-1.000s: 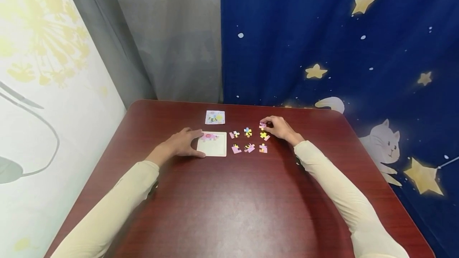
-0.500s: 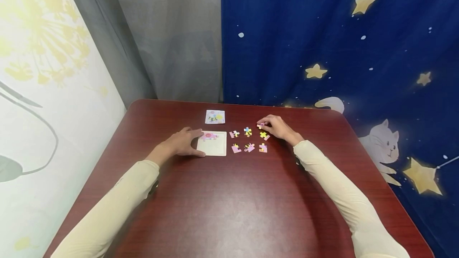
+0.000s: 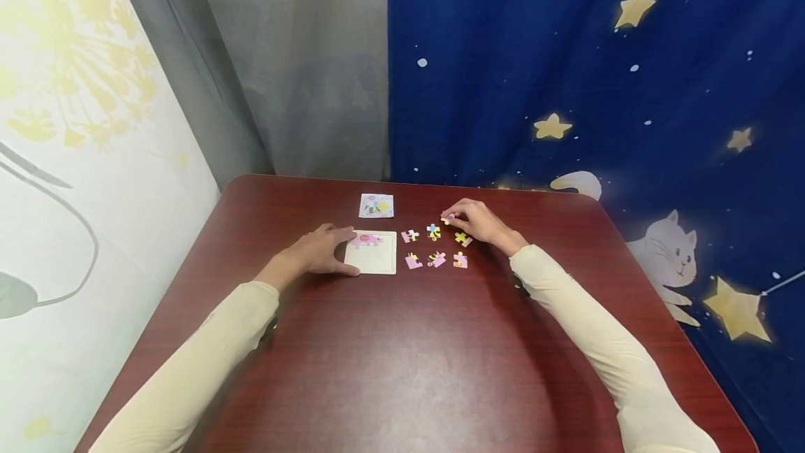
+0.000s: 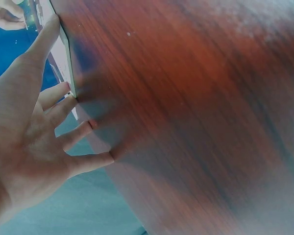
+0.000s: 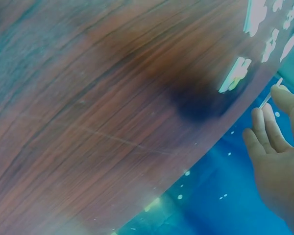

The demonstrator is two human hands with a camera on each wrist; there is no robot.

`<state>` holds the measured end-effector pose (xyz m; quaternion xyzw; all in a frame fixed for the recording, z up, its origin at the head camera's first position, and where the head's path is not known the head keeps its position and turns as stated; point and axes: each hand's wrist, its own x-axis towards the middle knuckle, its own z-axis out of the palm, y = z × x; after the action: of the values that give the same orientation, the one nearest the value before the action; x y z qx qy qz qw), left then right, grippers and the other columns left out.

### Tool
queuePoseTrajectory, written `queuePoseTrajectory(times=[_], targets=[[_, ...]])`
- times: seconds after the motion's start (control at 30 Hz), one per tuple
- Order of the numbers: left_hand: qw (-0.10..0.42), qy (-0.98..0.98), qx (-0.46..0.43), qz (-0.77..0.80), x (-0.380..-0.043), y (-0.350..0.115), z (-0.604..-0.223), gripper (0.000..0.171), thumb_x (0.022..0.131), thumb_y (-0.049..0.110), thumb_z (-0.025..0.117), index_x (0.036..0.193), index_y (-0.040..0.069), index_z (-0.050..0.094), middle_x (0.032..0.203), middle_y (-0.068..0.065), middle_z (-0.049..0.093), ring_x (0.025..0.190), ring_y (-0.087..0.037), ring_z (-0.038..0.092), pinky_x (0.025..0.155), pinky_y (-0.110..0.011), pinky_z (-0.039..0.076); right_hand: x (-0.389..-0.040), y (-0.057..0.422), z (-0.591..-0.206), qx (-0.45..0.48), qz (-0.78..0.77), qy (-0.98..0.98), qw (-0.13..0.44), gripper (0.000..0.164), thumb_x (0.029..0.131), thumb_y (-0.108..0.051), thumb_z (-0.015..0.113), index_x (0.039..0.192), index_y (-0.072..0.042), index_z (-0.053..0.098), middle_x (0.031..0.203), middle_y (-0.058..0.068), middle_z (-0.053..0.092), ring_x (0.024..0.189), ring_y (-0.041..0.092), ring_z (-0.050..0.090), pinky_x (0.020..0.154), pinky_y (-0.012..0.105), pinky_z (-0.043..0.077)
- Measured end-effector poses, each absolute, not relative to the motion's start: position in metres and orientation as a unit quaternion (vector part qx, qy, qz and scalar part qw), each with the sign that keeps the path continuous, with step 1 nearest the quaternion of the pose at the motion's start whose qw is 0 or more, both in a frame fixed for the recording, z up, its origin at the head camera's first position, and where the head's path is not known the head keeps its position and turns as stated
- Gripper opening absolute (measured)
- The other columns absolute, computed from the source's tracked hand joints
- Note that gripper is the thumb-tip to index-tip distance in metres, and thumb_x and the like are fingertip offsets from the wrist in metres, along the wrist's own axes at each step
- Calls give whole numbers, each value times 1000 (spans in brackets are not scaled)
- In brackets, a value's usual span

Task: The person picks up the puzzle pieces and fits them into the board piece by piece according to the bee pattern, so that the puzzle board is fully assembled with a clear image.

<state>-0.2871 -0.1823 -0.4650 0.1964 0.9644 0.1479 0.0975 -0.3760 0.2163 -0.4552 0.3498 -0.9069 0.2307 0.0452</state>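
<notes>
In the head view my left hand [image 3: 321, 250] rests at the left side of a white square puzzle tray [image 3: 382, 261], thumb at its near corner and fingers at its far corner. The left wrist view shows those fingers [image 4: 60, 112] spread and fairly straight. Pink puzzle pieces [image 3: 367, 240] lie along the tray's far side, partly hidden by the fingers. Between thumb and fingertips, my right hand [image 3: 479, 221] pinches a pink puzzle piece [image 3: 448, 218]; in the right wrist view this piece [image 5: 265, 100] appears edge-on, raised off the table.
Several loose puzzle pieces [image 3: 437, 259] lie in two rows right of the tray. A picture card with a bee [image 3: 376, 206] lies beyond the tray. The dark red table [image 3: 377, 355] reaches back to grey and blue curtains [image 3: 478, 75]; a patterned wall [image 3: 94, 194] stands at left.
My right hand has lifted the pink puzzle piece from the far right of the group and carried it left. The left hand and tray stay where they were.
</notes>
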Motion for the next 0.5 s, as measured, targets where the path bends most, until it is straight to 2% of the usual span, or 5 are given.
queuePoseTrajectory(times=[0.5], targets=[[101, 964, 191, 153, -286, -182, -463, 105, 77, 70, 80, 160, 19, 42, 160, -21, 41, 145, -45, 38, 107, -68, 39, -369, 186, -453, 387, 233, -892, 34, 21, 98, -7, 73, 118, -6, 79, 115, 9, 76, 110, 24, 66, 96, 42, 54]])
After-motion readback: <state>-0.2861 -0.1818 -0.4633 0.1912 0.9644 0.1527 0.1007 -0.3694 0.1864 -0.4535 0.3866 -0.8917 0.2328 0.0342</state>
